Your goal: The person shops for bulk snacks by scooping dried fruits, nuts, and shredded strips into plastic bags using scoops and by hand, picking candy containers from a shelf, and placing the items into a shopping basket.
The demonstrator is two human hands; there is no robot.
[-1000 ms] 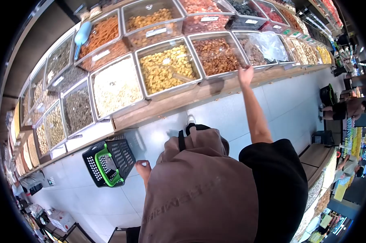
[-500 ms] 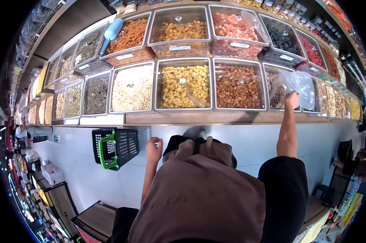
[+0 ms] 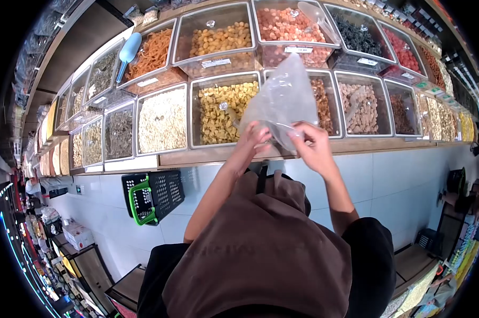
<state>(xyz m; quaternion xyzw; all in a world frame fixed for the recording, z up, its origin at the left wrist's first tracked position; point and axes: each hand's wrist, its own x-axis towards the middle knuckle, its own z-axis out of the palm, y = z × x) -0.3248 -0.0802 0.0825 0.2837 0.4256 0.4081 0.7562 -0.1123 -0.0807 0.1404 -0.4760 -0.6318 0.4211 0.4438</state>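
Observation:
A clear plastic bag (image 3: 288, 98) hangs between my hands, its closed end pointing away from me over the front row of bins. My right hand (image 3: 312, 144) pinches the near edge of the bag at its mouth. At the left side of the mouth, the curled fingers of my left hand (image 3: 254, 138) grip the film. Behind the bag, a bin of brown dried pieces (image 3: 324, 100) is partly covered. The bin of yellow dried chunks (image 3: 218, 106), with a clear scoop inside, lies just beyond my left hand.
A black shopping basket (image 3: 168, 193) with a green handle stands on the floor to my left. A blue scoop (image 3: 129, 50) rests on the back-row bins. Pale pink-brown pieces fill a lidded bin (image 3: 361, 108) on the right. A wooden counter edge (image 3: 197, 158) runs in front of me.
My right hand has brought the plastic bag from the right-hand bins to the middle. My left hand has risen from beside my body to the bag's mouth.

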